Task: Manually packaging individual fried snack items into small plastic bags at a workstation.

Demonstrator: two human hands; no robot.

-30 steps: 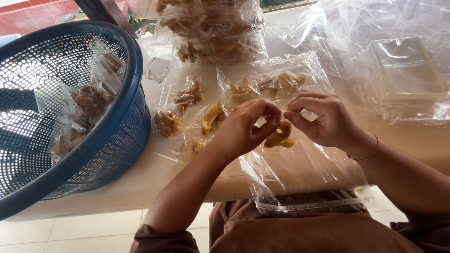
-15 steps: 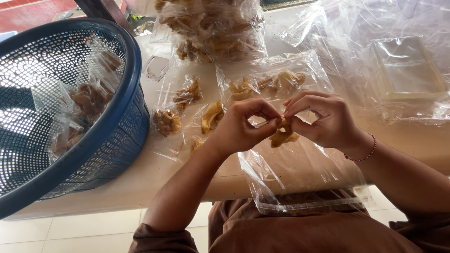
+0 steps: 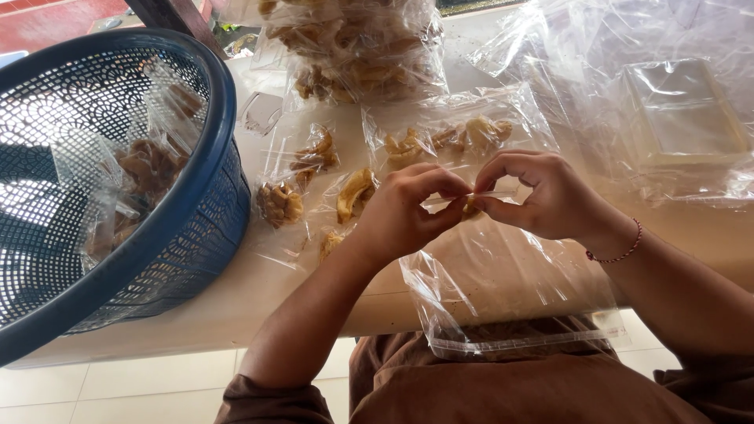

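Observation:
My left hand [image 3: 408, 212] and my right hand [image 3: 542, 196] meet over the table's front edge, fingertips pinched on the top of a small clear plastic bag [image 3: 470, 206] that holds a golden fried snack piece. Under my hands a larger empty clear bag [image 3: 510, 298] hangs off the table edge toward my lap. Several small filled snack bags [image 3: 314, 161] lie just left of my left hand. A blue mesh basket [image 3: 212, 180] at the left holds more filled snack bags [image 3: 145, 169].
A big pile of filled clear snack bags [image 3: 353, 55] sits at the back of the cream table [image 3: 259, 290]. A stack of empty clear bags [image 3: 683, 118] lies at the right. Tiled floor shows below the table edge.
My hands have drawn closer together and risen slightly; the snack piece, plainly seen before, is now mostly hidden behind my pinched fingertips.

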